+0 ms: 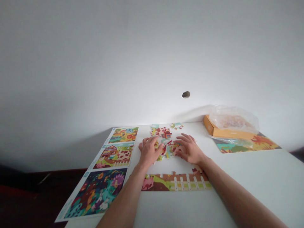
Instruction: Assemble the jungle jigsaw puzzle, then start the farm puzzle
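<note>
On a white table (pixel 237 177) lies a heap of loose colourful puzzle pieces (pixel 169 148). My left hand (pixel 149 150) rests on the heap's left side, fingers curled over the pieces. My right hand (pixel 190 148) lies on the right side with its fingers stretched flat. In front of my hands, a joined strip of puzzle (pixel 175 182) shows a white fence, grass and a pink pig. More loose pieces (pixel 161 130) lie beyond my hands near the wall.
A sheet with three picture guides (pixel 109 164) runs along the table's left edge. At the back right, an orange box (pixel 225 131) holds a clear plastic bag (pixel 234 119), beside another printed picture (pixel 247 144). The white wall has a small hole (pixel 186 94).
</note>
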The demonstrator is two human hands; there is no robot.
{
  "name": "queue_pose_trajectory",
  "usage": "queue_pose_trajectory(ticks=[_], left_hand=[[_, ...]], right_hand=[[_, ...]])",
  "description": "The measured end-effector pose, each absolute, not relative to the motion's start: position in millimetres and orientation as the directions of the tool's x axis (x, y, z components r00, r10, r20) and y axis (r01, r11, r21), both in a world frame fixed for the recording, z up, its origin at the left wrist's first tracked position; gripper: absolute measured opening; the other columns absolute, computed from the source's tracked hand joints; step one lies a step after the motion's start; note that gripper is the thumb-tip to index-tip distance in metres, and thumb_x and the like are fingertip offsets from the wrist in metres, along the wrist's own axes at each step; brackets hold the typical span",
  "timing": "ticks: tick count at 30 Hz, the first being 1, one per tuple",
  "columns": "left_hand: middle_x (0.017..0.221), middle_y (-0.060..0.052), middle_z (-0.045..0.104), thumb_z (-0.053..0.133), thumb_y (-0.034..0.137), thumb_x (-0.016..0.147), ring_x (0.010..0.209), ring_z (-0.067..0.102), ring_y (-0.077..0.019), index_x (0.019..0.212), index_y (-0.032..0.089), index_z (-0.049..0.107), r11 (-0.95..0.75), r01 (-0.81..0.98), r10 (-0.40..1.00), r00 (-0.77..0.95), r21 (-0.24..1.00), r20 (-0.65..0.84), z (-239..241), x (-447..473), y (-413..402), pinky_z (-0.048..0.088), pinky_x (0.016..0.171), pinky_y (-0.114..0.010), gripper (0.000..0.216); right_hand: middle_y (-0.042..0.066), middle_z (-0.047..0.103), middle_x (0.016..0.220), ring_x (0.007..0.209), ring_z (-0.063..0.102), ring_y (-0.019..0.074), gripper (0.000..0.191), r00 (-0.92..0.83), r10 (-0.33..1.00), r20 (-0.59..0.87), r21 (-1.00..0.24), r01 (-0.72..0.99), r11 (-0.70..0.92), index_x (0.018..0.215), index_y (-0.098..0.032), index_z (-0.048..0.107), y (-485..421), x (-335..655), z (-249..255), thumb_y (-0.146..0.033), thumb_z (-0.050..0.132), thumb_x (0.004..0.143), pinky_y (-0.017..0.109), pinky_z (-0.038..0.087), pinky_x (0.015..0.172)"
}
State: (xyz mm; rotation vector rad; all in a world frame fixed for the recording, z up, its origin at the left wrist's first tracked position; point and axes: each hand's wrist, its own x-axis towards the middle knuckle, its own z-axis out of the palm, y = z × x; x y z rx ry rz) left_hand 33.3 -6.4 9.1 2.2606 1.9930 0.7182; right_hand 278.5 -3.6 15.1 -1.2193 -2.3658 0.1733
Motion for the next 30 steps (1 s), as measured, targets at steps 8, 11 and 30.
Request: queue_pose_trajectory(ticks=[8, 11, 30], left_hand=[[0.152, -0.007, 0.039, 0.046, 0.055, 0.090, 0.136, 0.033, -0.0341, 0.143, 0.030, 0.039, -0.173, 0.956, 0.958, 0.108, 0.237, 0.264, 1, 31, -4, 0.027, 0.106, -0.059, 0.059], [0.152, -0.008, 0.039, 0.043, 0.057, 0.091, 0.136, 0.034, -0.0344, 0.146, 0.029, 0.034, -0.145, 0.959, 0.967, 0.086, 0.243, 0.239, 0, 31, -3, 0.027, 0.107, -0.057, 0.062], [0.151, -0.005, 0.040, 0.066, 0.057, 0.076, 0.139, 0.026, -0.0354, 0.146, 0.035, 0.034, -0.341, 0.902, 0.933, 0.290, 0.265, 0.214, 11, 34, -13, 0.016, 0.111, -0.060, 0.081]], right_hand=[[0.016, 0.041, 0.147, 0.138, 0.028, 0.0394, 0.063, -0.204, 0.954, 0.218, -0.316, 0.910, 0.267, 0.138, -0.022, 0.048, 1, 280, -3, -0.063, 0.042, 0.091, 0.068, 0.021, 0.105], [0.015, 0.039, 0.150, 0.140, 0.027, 0.0378, 0.069, -0.361, 0.914, 0.185, -0.340, 0.849, 0.404, 0.142, -0.022, 0.043, -1, 280, 0, -0.064, 0.046, 0.088, 0.065, 0.021, 0.108], [0.013, 0.057, 0.127, 0.114, 0.048, 0.0329, 0.059, -0.377, 0.871, 0.315, -0.286, 0.837, 0.466, 0.127, -0.026, 0.058, 0, 281, 10, -0.061, 0.063, 0.080, 0.049, 0.037, 0.093]])
